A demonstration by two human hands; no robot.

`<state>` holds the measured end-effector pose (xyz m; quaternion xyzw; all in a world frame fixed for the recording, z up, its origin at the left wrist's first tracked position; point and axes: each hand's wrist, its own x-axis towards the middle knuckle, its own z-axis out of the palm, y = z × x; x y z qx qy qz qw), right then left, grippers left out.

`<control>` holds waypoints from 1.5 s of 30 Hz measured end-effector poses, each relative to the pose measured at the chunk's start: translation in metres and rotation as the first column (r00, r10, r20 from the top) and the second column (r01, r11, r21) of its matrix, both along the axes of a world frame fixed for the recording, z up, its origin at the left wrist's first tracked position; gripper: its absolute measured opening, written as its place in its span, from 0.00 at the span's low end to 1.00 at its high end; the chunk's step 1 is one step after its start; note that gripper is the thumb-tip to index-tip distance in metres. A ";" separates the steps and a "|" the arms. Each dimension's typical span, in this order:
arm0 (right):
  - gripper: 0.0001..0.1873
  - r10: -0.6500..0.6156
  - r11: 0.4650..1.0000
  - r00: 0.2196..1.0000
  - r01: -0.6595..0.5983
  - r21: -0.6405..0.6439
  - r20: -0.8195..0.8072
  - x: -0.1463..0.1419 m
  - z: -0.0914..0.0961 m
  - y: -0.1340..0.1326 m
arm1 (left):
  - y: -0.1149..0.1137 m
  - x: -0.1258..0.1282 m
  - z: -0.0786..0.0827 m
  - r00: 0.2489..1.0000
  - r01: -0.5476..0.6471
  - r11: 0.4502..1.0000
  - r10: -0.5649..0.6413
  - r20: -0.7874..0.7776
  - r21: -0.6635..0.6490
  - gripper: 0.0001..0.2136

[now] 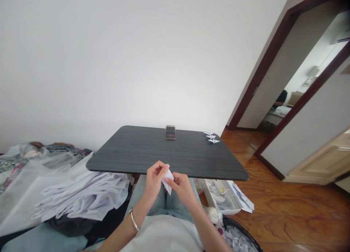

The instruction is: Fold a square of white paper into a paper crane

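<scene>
A small piece of folded white paper (168, 180), pointed at its lower end, is held between my two hands above my lap, by the near edge of the dark table (131, 150). My left hand (155, 176) pinches its upper left side between thumb and fingers. From the right, my right hand (180, 184) grips it with the thumb pressed on its face. At the table's far right corner stand several white folded paper cranes (212, 138). A phone-like dark rectangle (170, 132), its picture blurred, rests at the table's back edge.
Left of my legs lies a heap of white cloth or paper (90, 193), with bags and clothes behind. On the right are a white box (218, 195) of small items and a dark-rimmed container (237, 239) full of white paper pieces. A doorway (273, 73) opens at the right.
</scene>
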<state>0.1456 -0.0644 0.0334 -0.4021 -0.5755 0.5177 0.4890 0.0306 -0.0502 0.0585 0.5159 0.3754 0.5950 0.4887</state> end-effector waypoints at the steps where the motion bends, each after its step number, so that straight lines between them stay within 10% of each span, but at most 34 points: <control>1: 0.20 -0.004 1.000 1.000 0.004 0.002 0.005 0.000 0.000 0.000 | -0.001 0.001 0.000 1.000 -0.006 1.000 0.006 0.004 -0.004 0.12; 12: 0.20 -0.026 0.999 1.000 0.026 0.035 0.007 0.000 0.004 -0.005 | 0.000 0.003 -0.005 0.989 -0.095 0.993 0.103 0.106 -0.074 0.15; 20: 0.20 -0.040 0.999 0.998 0.039 -0.026 -0.040 0.003 0.002 0.000 | 0.008 -0.007 -0.003 0.988 0.155 0.976 -0.151 0.039 -0.152 0.16; 35: 0.20 0.041 0.989 0.999 -0.040 -0.141 0.005 0.004 0.001 -0.002 | 0.012 -0.015 -0.001 0.991 -0.130 0.989 0.132 0.021 -0.063 0.12; 45: 0.21 -0.060 0.992 0.998 0.059 -0.112 -0.002 0.007 -0.001 0.003 | 0.013 -0.017 -0.001 0.984 0.176 0.966 -0.172 0.036 -0.187 0.24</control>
